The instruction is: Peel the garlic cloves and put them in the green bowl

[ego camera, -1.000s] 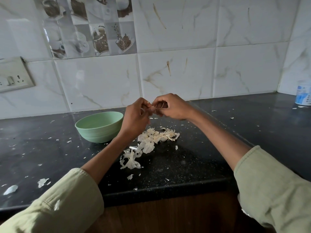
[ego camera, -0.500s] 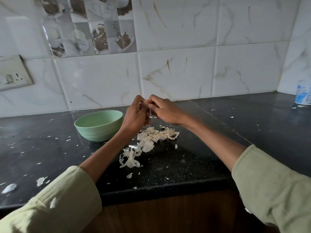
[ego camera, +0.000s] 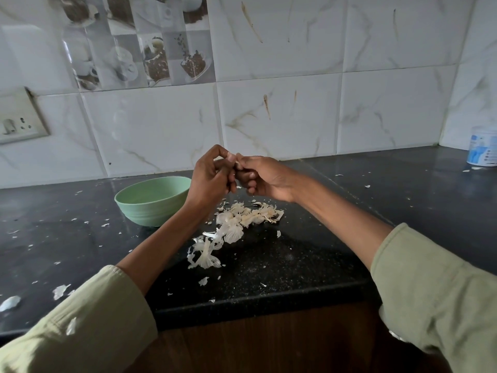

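Both hands, left point(ego camera: 208, 177) and right point(ego camera: 265, 179), pinch a garlic clove point(ego camera: 236, 160) (fingers curled).

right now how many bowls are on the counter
1. The green bowl sits on the black counter, just left of the left hand and behind the pile of garlic skins. No others are visible.

Left hand point(ego camera: 208, 176) and right hand point(ego camera: 265, 176) lifting slightly, staying joined; small pale garlic clove point(ego camera: 237, 163) now showing between fingertips.
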Demonstrator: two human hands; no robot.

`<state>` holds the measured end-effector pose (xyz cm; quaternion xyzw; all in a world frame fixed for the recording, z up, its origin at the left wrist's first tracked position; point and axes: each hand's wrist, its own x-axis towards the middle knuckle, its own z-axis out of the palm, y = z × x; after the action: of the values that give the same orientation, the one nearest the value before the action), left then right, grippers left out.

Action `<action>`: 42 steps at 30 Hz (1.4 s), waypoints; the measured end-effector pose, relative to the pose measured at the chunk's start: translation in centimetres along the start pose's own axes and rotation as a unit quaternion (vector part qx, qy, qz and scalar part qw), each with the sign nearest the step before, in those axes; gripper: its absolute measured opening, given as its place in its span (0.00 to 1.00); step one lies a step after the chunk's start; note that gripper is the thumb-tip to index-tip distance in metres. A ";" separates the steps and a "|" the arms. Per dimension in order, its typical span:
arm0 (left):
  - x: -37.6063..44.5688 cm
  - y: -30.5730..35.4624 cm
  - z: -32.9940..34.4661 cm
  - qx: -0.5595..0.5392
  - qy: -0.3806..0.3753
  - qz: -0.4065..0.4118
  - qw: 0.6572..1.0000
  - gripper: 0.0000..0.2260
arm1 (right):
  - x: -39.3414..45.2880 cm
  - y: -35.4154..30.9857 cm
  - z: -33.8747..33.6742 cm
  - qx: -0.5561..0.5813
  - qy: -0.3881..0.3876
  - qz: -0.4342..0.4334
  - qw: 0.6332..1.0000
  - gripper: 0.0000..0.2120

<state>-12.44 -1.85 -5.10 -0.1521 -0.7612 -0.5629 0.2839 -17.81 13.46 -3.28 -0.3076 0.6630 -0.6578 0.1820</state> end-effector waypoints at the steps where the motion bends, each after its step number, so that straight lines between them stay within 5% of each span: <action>1: 0.1 0.0 -0.1 -0.001 0.000 0.000 1.000 0.10 | 0.0 0.0 -0.1 0.021 -0.003 0.008 1.000 0.16; 17: -0.7 -0.6 0.2 0.217 -0.044 0.062 0.973 0.06 | -0.5 -0.6 -0.9 -0.166 0.068 -0.020 0.984 0.20; 25: -0.5 -1.0 0.2 0.245 -0.023 0.090 0.965 0.10 | 0.1 0.4 -0.4 -0.315 0.098 -0.056 0.943 0.29; 28: -0.2 -1.2 0.4 0.231 0.005 0.066 0.971 0.12 | 0.6 0.8 -0.5 -0.334 0.114 -0.084 0.932 0.29; 34: 0.0 -1.4 0.0 0.126 0.041 -0.029 0.991 0.13 | 0.6 0.7 -0.9 -0.341 0.078 -0.126 0.928 0.11; 42: -0.1 -1.5 -0.3 0.093 0.017 -0.050 0.994 0.16 | 0.0 0.1 -1.5 -0.413 0.082 -0.215 0.881 0.13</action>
<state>-13.16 -2.60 -6.29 -0.0775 -0.8119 -0.5054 0.2816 -18.79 14.62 -3.32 -0.4347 0.8049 -0.3698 -0.1623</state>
